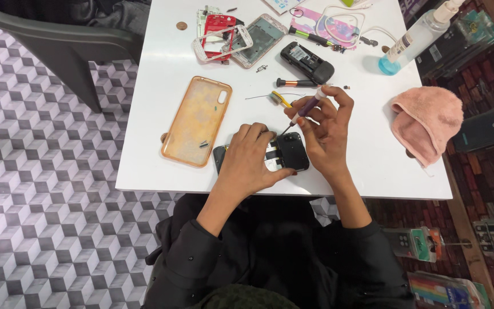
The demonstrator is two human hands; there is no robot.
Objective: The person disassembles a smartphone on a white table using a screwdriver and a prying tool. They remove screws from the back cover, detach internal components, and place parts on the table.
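Observation:
A small black phone [290, 151], opened up with its insides showing, lies near the front edge of the white table [155, 103]. My left hand [247, 163] lies flat over the phone's left part and pins it down. My right hand [327, 131] grips a thin purple-handled screwdriver [307, 107], and its tip points down at the top edge of the phone. An orange-tinted clear phone case [196, 120] lies just left of my left hand.
Farther back lie a black phone body [307, 62], red and white phone frames [221, 35], another screwdriver [295, 83], yellow tweezers [281, 98] and loose screws. A pink cloth [427, 123] sits at the right, a clear spray bottle [415, 37] at the back right. A dark chair [64, 40] stands left.

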